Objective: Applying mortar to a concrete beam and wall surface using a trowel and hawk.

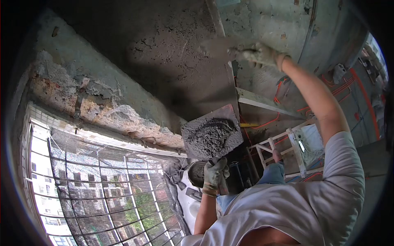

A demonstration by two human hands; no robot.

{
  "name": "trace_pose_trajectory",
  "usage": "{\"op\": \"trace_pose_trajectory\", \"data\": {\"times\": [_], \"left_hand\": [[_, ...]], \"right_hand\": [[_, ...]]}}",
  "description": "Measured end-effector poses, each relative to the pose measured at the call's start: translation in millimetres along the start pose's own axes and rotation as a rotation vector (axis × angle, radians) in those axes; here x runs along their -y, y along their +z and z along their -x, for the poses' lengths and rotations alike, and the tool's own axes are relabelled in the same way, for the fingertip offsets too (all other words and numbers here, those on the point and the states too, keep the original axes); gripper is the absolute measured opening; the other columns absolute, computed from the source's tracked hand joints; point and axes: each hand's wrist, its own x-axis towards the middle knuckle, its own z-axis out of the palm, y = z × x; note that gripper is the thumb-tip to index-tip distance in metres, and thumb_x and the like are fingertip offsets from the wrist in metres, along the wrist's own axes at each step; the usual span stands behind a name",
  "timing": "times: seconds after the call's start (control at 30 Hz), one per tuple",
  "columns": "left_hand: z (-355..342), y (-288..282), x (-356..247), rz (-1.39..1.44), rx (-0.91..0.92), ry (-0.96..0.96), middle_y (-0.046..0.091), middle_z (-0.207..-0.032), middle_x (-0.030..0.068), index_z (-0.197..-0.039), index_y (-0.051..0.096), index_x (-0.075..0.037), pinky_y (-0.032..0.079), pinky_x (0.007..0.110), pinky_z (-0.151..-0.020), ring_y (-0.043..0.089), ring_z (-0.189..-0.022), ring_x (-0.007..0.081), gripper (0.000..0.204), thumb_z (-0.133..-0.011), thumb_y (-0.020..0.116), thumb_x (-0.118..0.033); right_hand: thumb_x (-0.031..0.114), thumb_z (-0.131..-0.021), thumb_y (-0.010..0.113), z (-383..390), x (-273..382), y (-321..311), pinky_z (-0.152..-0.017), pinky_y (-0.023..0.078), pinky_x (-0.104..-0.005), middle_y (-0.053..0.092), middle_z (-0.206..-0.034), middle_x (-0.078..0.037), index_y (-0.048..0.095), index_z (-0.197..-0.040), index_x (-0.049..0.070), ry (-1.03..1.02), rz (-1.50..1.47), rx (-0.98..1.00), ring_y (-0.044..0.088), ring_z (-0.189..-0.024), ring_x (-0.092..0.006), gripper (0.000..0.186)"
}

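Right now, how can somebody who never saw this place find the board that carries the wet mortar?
Start from the rough grey ceiling overhead and go down to its crumbling edge above the netted window. Just right of that edge, the gloved left hand holds up the plasterer's hawk by a handle underneath. It is the only flat square plate, heaped with dark wet mortar.

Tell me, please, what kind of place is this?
Probably a building under construction or renovation. A gloved left hand holds a board of wet mortar, the gloved right hand works the rough plastered surface, and netting covers the opening.
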Motion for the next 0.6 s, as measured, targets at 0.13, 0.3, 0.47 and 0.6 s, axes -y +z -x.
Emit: {"op": "trace_pose_trajectory", "data": {"times": [0.13, 0.3, 0.47, 0.6], "left_hand": [[-11, 7, 3, -0.028, 0.050, 0.006, 0.058, -0.069, 0.0012, -0.084, 0.062, -0.008, 0.042, 0.025, -0.046, 0.052, -0.055, 0.0109, 0.010, -0.089, 0.069, -0.012], [5, 0, 1, -0.085, 0.048, 0.055, 0.058, -0.072, 0.0003, -0.087, 0.062, -0.010, 0.043, 0.025, -0.048, 0.053, -0.057, 0.0112, 0.008, -0.089, 0.068, -0.014], [4, -15, 10, -0.084, 0.043, 0.056, 0.059, -0.074, -0.0008, -0.093, 0.064, -0.010, 0.044, 0.025, -0.048, 0.054, -0.057, 0.0115, 0.009, -0.088, 0.069, -0.015], [-1, -19, 14, -0.043, 0.030, 0.038, 0.059, -0.074, -0.0012, -0.092, 0.063, -0.010, 0.044, 0.025, -0.046, 0.055, -0.057, 0.0116, 0.009, -0.088, 0.070, -0.015]], "right_hand": [[0.034, -0.093, 0.062, -19, -52, 41, -0.046, 0.053, -0.0296, 0.069, -0.075, -0.012, 0.071, -0.102, 0.000, -0.029, 0.069, 0.025, 0.063, -0.055, -0.0160, 0.035], [0.039, -0.093, 0.061, -4, -46, 73, -0.048, 0.053, -0.0281, 0.071, -0.080, -0.011, 0.073, -0.097, 0.003, -0.031, 0.038, 0.011, 0.064, -0.057, -0.0155, 0.038], [0.045, -0.094, 0.061, -3, 10, 67, -0.047, 0.049, -0.0246, 0.068, -0.074, -0.010, 0.069, -0.109, 0.003, -0.013, -0.321, 0.049, 0.062, -0.055, -0.0114, 0.045], [0.045, -0.094, 0.060, -15, 5, 83, -0.048, 0.049, -0.0271, 0.070, -0.078, -0.010, 0.069, -0.110, 0.004, 0.099, -0.241, 0.071, 0.061, -0.055, -0.0118, 0.045]]}}
